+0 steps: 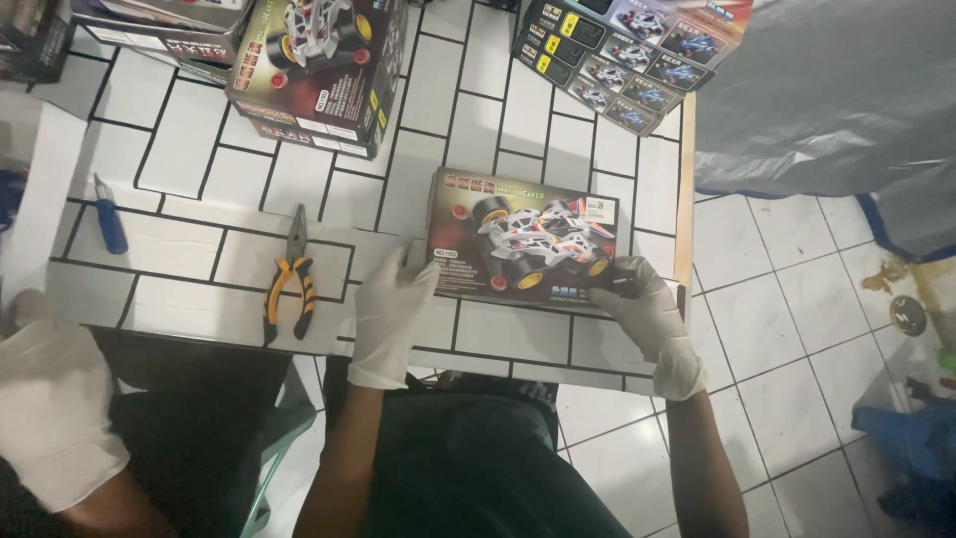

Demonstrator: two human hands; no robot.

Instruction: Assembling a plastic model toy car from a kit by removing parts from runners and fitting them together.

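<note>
Both hands, left point(390, 309) and right point(642, 304), clasp the box point(523, 244) near the table's point(239, 179) right edge; a nudge might tip it off

At the centre of the frame, a toy car box point(523, 242) lies flat on the white-tiled desk point(199, 169). The gloved left hand point(390, 309) grips its left edge, the gloved right hand point(642, 309) its lower right corner. Yellow-handled pliers point(291, 274) lie to the left; a blue screwdriver point(110, 214) further left. Another person's gloved hand point(55, 408) sits at lower left.
</note>
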